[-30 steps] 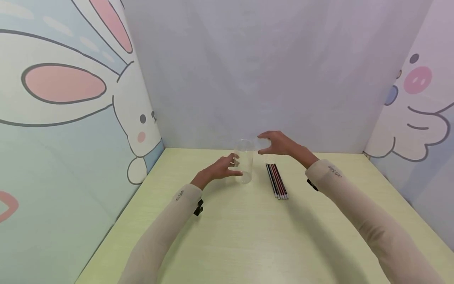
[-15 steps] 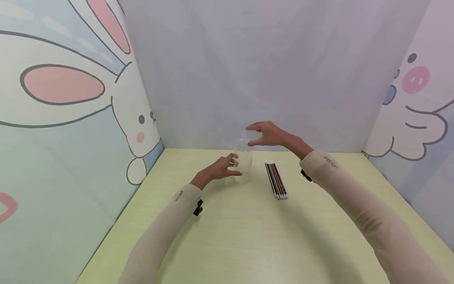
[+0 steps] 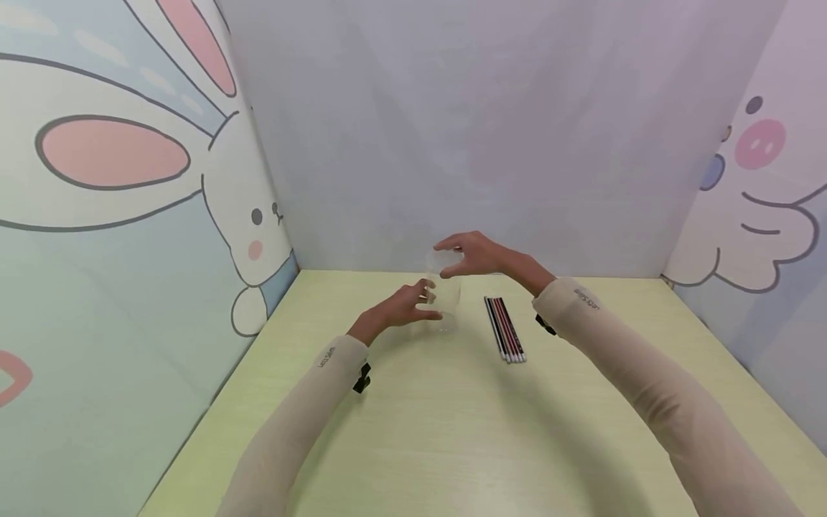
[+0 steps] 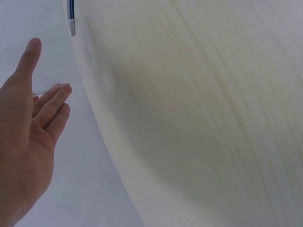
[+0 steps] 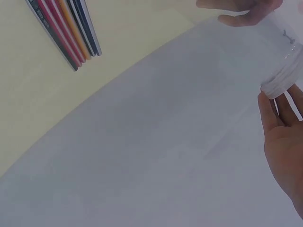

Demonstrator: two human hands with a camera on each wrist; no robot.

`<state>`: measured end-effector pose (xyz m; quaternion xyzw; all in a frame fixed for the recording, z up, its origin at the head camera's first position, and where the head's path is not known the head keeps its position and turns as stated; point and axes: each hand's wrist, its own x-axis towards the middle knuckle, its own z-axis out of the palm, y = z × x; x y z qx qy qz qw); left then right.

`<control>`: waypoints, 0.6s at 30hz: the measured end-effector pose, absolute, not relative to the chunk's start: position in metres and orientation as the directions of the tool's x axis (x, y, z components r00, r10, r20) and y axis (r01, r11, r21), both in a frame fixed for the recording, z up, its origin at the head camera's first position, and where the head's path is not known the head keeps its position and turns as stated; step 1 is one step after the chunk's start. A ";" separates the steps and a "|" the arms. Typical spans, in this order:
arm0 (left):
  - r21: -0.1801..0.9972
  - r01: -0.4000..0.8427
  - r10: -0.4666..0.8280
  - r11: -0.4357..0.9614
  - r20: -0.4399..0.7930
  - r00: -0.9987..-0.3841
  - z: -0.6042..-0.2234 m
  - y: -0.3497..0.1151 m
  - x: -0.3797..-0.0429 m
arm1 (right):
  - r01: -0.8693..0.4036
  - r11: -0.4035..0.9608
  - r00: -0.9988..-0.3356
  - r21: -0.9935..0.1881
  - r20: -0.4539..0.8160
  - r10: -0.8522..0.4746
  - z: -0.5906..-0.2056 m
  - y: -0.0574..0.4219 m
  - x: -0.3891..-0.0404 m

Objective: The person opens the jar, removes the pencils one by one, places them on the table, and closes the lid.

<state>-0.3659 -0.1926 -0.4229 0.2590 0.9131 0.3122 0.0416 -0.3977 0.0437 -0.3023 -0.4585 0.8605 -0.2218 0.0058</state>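
A clear plastic cup [image 3: 446, 305] stands upright near the back of the pale yellow table [image 3: 452, 431]. My left hand [image 3: 423, 300] rests against the cup's left side with straight fingers. My right hand [image 3: 446, 260] is over the cup's top, fingers and thumb curled round its rim. In the right wrist view the ridged rim of the cup [image 5: 281, 78] touches my right hand's fingertips [image 5: 267, 106], and the left hand's fingers [image 5: 239, 12] lie on the cup further down. The left wrist view shows my left hand [image 4: 47, 75] spread flat.
A neat row of several pencils [image 3: 505, 329] lies on the table just right of the cup, also seen as pencils [image 5: 64, 30] in the right wrist view. Cartoon-printed walls [image 3: 129, 215] enclose the table on the left, back and right.
My right hand has moved left from above the pencils and come down onto the cup's rim. The left hand has stayed beside the cup.
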 end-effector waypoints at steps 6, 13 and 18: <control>0.576 0.437 0.489 0.691 0.073 -0.869 -0.420 -0.190 -0.366 | -0.781 0.485 -0.586 -0.395 0.193 -0.787 -0.304 0.047 -0.398; 0.574 0.422 0.478 0.702 0.060 -0.876 -0.420 -0.189 -0.364 | -0.754 0.543 -0.632 -0.370 0.185 -0.752 -0.305 0.048 -0.396; 0.593 0.422 0.483 0.686 0.063 -0.873 -0.420 -0.188 -0.364 | -0.703 0.614 -0.694 -0.360 0.158 -0.702 -0.307 0.055 -0.395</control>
